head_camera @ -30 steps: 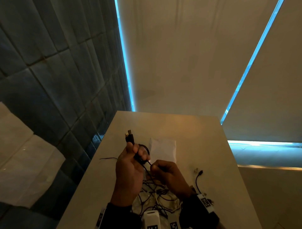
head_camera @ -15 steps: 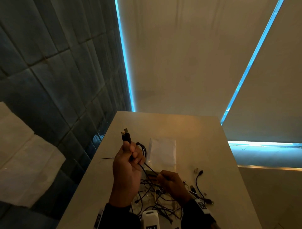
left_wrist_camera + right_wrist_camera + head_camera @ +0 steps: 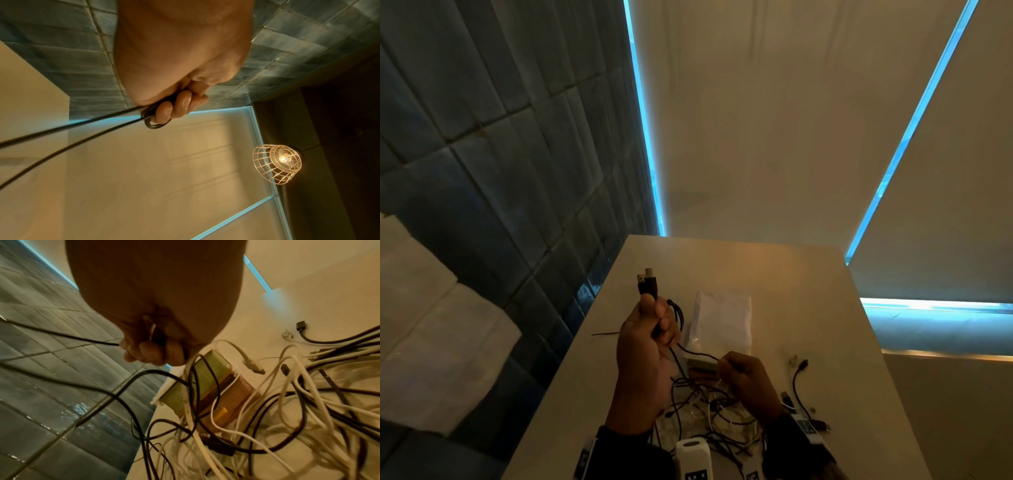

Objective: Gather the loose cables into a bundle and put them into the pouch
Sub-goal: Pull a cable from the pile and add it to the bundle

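Observation:
My left hand (image 3: 654, 322) is raised above the table and grips a coiled black cable (image 3: 677, 313), whose USB plugs (image 3: 648, 285) stick up past the thumb. In the left wrist view the fingers (image 3: 179, 107) curl round the loops of the black cable (image 3: 152, 125). My right hand (image 3: 736, 371), lower and to the right, pinches the same cable's loose run (image 3: 61, 335) just above a tangle of black and white cables (image 3: 709, 411). A white pouch (image 3: 722, 322) lies flat on the table beyond both hands.
A small green and brown packet (image 3: 216, 386) sits under the tangle (image 3: 287, 402). Loose plugs and a short black cable (image 3: 799, 380) lie to the right. The beige table (image 3: 808, 291) has a tiled wall (image 3: 500, 171) close on its left. A caged lamp (image 3: 277, 164) hangs overhead.
My right hand has dropped from beside the left hand toward the cable tangle, drawing the black cable taut. The left hand has lifted slightly with the coil.

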A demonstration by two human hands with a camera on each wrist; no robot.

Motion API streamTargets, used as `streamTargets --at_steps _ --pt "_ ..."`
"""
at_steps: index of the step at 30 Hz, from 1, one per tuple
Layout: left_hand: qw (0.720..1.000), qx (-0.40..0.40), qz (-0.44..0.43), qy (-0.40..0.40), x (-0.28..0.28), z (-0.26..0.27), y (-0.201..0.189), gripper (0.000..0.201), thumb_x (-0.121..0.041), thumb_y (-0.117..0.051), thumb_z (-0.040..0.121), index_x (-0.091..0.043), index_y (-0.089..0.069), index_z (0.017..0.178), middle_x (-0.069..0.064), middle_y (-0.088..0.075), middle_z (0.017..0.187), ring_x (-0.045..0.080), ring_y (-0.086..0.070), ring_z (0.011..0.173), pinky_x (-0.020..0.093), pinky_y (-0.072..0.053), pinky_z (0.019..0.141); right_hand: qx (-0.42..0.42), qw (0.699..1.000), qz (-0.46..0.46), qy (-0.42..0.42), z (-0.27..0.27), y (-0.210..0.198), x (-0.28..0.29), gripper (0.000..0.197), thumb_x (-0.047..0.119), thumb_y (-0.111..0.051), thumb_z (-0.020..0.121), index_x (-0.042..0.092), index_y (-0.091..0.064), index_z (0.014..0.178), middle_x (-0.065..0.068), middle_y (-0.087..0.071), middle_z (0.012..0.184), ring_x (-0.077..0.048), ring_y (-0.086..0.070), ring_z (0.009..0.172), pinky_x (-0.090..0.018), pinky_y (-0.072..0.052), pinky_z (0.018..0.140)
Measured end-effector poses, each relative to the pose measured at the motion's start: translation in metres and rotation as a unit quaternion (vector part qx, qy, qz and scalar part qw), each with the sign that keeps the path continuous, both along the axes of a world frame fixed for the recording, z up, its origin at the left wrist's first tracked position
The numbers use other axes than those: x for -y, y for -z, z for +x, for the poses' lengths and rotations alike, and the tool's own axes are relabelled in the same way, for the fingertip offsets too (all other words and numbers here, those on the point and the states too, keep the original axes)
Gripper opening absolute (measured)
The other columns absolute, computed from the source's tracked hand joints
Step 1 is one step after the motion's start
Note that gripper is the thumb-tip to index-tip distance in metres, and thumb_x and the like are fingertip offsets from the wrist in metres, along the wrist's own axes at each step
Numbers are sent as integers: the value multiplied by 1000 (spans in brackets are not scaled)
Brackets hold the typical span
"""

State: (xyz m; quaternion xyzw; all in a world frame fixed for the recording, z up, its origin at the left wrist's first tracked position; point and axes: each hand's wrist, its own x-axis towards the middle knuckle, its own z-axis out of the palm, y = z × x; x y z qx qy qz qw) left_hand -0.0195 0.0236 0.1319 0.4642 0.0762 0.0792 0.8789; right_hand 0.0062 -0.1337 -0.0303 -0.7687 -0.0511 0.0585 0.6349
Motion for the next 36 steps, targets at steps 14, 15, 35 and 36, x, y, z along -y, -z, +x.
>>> streamTargets --at_steps 14,15,35,36 --pt "979 -125 162 2 13 6 31 38 -26 -37 102 -6 -47 71 4 -52 62 19 -46 60 30 -34 59 146 977 138 -68 -7 -123 -24 21 6 -55 94 11 -67 77 6 -58 62 -1 -44 52 -15 -37 54" --pt "983 -125 132 4 13 6 30 37 -27 -38 102 -6 -49 73 5 -52 63 20 -46 62 31 -37 62 143 975 142 -93 -9 -122 -26 22 7 -55 94 12 -67 77 4 -58 65 0 -44 52 -15 -36 54" --pt "995 -10 -100 0 3 2 14 36 -27 -32 102 -15 -41 69 -5 -34 57 8 -28 46 22 -30 49 8 997 43 -68 -5 -26 -21 35 36 -59 87 5 -57 69 -2 -51 65 -14 -48 67 -32 -40 67" --pt "995 -10 -100 1 2 1 14 36 -27 -32 102 -15 -41 69 -5 -34 57 8 -28 46 22 -30 49 9 997 32 -64 -5 -22 -20 34 36 -59 86 8 -58 67 -1 -51 64 -12 -48 66 -29 -39 66"
